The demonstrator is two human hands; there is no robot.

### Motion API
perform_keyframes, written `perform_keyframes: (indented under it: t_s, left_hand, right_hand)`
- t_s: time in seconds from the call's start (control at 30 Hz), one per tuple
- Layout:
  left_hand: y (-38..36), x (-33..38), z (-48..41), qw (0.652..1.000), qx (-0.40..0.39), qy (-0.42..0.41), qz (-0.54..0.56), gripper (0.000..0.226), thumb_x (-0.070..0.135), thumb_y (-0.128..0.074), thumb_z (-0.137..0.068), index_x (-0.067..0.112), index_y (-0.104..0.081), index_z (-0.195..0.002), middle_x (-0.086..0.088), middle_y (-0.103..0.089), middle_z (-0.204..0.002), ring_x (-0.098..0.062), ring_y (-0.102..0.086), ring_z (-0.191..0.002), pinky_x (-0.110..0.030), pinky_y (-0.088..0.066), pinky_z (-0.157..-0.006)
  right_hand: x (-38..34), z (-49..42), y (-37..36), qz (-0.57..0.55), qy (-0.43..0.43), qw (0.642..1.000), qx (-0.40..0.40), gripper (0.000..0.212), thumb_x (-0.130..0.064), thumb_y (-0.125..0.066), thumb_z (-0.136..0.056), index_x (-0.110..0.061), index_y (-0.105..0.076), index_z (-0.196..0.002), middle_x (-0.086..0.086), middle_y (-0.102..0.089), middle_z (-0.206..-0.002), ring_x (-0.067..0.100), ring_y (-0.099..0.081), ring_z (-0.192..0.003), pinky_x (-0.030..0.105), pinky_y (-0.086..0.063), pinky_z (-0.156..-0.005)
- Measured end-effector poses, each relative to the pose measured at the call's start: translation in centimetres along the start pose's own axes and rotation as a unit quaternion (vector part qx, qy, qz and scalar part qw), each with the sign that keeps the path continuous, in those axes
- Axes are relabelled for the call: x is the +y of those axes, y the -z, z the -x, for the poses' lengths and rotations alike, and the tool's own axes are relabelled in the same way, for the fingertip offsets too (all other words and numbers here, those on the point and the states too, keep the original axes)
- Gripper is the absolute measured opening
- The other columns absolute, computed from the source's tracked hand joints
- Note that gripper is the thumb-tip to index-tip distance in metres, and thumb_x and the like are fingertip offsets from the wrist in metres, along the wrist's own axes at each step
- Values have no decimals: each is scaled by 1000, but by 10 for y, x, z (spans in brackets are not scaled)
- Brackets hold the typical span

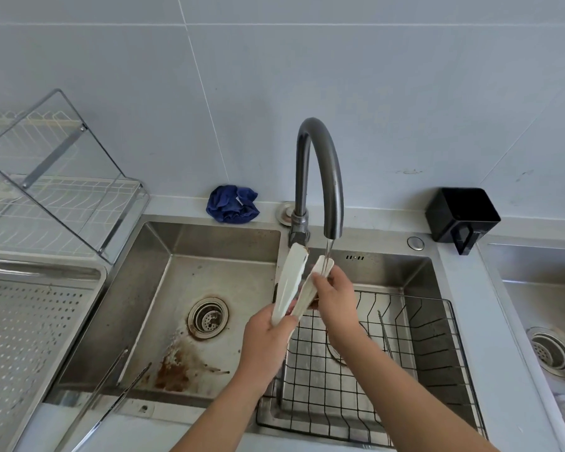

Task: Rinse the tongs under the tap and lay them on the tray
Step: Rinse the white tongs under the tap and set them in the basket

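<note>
Left hand (268, 334) grips the lower end of the white plastic tongs (289, 282); I can't see the hinge, as the fist covers it. Right hand (333, 291) pinches the right blade under the dark curved metal tap (320, 177), in a thin stream. Perforated steel tray (23, 337) on the left, cut off by the frame edge.

We see white tongs (289, 282) under dark grey tap (336, 190), blue cloth (230, 203) left of it, black box (460, 213) right.
</note>
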State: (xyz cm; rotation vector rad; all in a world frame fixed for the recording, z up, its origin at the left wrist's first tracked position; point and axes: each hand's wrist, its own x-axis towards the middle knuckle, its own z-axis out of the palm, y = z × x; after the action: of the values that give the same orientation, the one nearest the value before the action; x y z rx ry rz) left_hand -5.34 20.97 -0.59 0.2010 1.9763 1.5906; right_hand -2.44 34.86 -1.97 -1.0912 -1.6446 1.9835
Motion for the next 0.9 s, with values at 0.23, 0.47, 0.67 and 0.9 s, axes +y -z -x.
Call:
perform_keyframes:
  t_s: [0.23, 0.47, 0.67, 0.9]
  left_hand:
    - [1, -5, 2, 997, -17, 34, 60, 21, 24, -64, -88, 31, -76, -104, -10, -78, -98, -29, -70, -91, -39, -58, -80]
    - [1, -9, 4, 992, 2, 80, 100, 16, 22, -60, -97, 18, -76, -95, -8, -74, -76, -18, -68, -61, -27, -51, -48]
    - [-11, -10, -19, 985, 21, 122, 117, 30, 25, -52, -98, 0, -67, -90, -20, -69, -71, -25, -64, -54, -30, -48, -42]
    - [-12, -23, -25, 973, 30, 153, 168, 34, 28, -53, -99, 2, -65, -81, -20, -61, -63, -30, -60, -49, -31, -48, -42]
  right_hand:
    - [-13, -7, 7, -50, -7, 999, -4, 29, 2, -45, -96, -16, -58, -115, 12, -78, -91, 35, -77, -75, 48, -65, -69]
    - [-23, -13, -1, -10, 12, 1000, 9, 33, -30, -44, -108, -7, -58, -90, 11, -69, -62, 31, -67, -53, 45, -61, -55]
    - [-26, -6, 2, -259, -46, 956, -133, 25, -34, -54, -103, -10, -58, -97, 3, -46, -64, 18, -43, -56, 32, -44, -55]
    - [-37, 1, 6, -264, -45, 931, -249, 36, -35, -46, -105, -4, -62, -96, 11, -55, -76, 24, -52, -66, 37, -51, -66]
